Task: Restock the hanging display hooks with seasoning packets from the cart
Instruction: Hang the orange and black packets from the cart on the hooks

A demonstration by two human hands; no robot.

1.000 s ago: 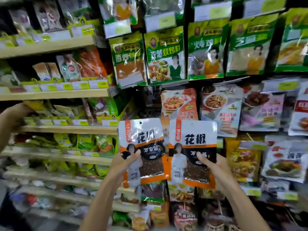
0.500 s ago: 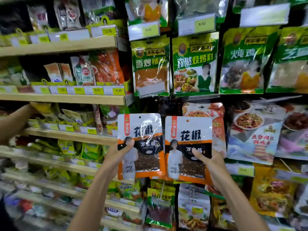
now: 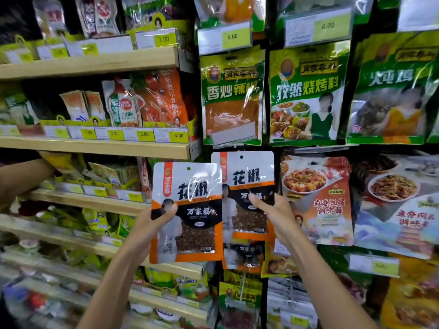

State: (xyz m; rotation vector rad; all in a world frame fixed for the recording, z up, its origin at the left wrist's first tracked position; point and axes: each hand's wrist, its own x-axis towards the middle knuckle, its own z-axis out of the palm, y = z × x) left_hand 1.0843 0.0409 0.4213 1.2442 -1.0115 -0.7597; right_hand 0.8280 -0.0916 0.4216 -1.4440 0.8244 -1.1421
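Note:
I hold two white, black and orange peppercorn seasoning packets upright in front of the hanging display. My left hand grips the left packet by its left edge, thumb on the front. My right hand grips the right packet, held higher and closer to the display, its punch hole just under the green packets. Another packet of the same kind hangs below and behind the right one. The hook itself is hidden behind the packets.
Green seasoning bags hang in a row above, with price tags over them. A tofu sauce packet hangs at the right. Wooden shelves of small packets fill the left, where another person's arm reaches in.
Both packets rose toward the display. The right packet moved up and in, now higher than the left one. My view shifted up and to the left.

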